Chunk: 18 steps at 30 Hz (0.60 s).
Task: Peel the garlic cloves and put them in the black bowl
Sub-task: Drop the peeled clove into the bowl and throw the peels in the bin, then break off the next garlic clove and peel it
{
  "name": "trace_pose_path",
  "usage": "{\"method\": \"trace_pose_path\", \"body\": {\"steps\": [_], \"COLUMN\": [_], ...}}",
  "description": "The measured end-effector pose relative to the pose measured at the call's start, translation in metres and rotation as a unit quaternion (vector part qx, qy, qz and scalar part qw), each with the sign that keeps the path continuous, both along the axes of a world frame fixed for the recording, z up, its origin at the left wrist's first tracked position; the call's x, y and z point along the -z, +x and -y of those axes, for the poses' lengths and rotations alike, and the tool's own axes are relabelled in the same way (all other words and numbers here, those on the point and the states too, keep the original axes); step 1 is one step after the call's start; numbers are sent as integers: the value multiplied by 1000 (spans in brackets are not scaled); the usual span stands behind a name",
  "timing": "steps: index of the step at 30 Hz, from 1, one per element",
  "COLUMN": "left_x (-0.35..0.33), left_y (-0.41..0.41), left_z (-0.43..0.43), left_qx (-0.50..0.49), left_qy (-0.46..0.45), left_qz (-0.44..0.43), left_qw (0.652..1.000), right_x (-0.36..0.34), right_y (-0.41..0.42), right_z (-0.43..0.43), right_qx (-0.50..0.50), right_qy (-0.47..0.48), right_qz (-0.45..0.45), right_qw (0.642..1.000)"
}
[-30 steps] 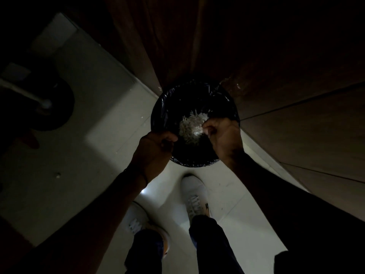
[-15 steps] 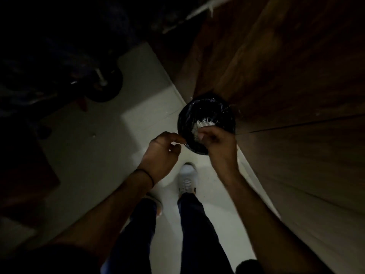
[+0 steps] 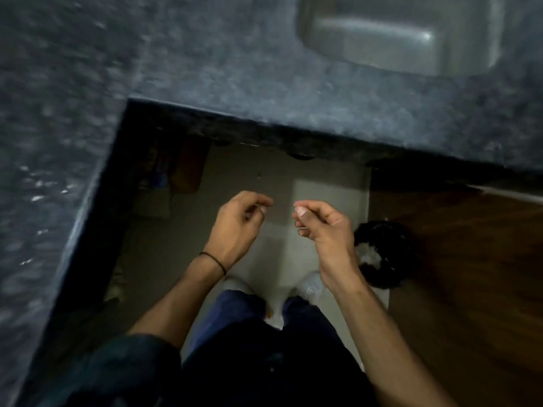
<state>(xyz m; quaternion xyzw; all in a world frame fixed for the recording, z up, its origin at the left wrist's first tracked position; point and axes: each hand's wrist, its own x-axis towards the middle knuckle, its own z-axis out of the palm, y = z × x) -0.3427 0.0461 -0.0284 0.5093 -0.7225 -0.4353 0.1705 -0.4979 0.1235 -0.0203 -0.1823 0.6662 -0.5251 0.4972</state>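
Observation:
No garlic clove and no black bowl is in view. My left hand hangs over the floor with its fingers loosely curled and nothing in them. My right hand is level with it, a hand's width to the right; its fingers are curled in, the thumb lies on the index finger, and I see nothing held. Down on the floor to the right of my right wrist stands a bin with a black liner, with white garlic skins inside.
A dark speckled stone counter wraps round the left and far sides, with a steel sink at the top right. A brown wooden cabinet front is on the right. My feet in white shoes stand on pale floor tiles.
I have stood up and turned from the bin towards the counter. Both hands have lifted away from the bin, which now lies low at the right. The view is blurred by the motion.

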Motion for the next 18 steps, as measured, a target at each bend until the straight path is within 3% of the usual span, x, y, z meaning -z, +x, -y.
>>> {"method": "trace_pose_path", "body": {"steps": [6,13,18], "left_x": [-45,-60,-52], "left_y": [134,250,297], "left_z": [13,20,22], "left_qx": [-188,-381,-494], "left_qy": [-72,-100,-107], "left_qz": [-62,-105,-100], "left_qw": [978,913,857], "right_x": [-54,-75,-65], "right_y": [123,250,313], "right_z": [84,153,191], "right_qx": [-160,-303,-408], "right_qy": [-63,-110,-74], "right_qz": [-3,-2,16], "right_qw": [985,947,910]}}
